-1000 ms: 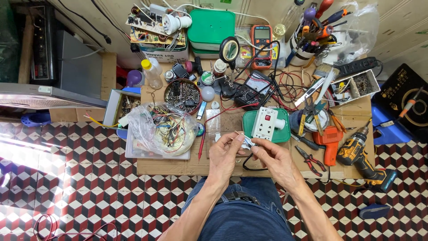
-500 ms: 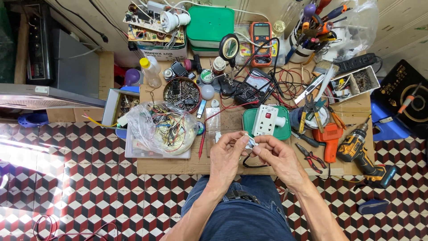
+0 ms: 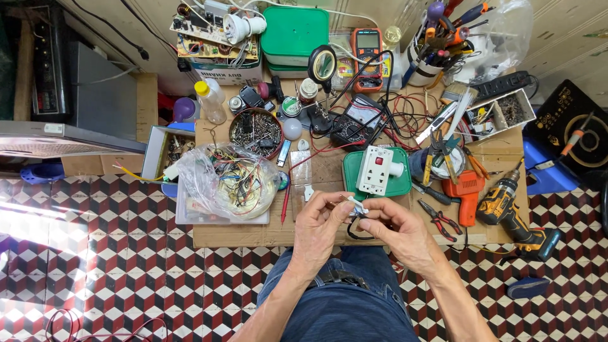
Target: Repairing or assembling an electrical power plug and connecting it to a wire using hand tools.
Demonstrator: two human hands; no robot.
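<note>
Here, well to the left of the hands, a clear plastic bag (image 3: 229, 183) stuffed with coloured wires is seen lying on the wooden table (image 3: 253, 234), with a round tin of screws (image 3: 256, 131) beyond it. The left hand (image 3: 321, 221) is held at the near table edge, fingers curled, and a small white part (image 3: 358, 208) is pinched at its fingertips. The same part is gripped from the other side by the right hand (image 3: 396, 228), so both hands are closed on it, almost touching. Just beyond the hands, a white socket (image 3: 373, 169) is set on a green lid (image 3: 400, 185). Further right, red-handled pliers (image 3: 440, 218), an orange tool (image 3: 467, 190) and a yellow cordless drill (image 3: 506, 206) are laid out.
</note>
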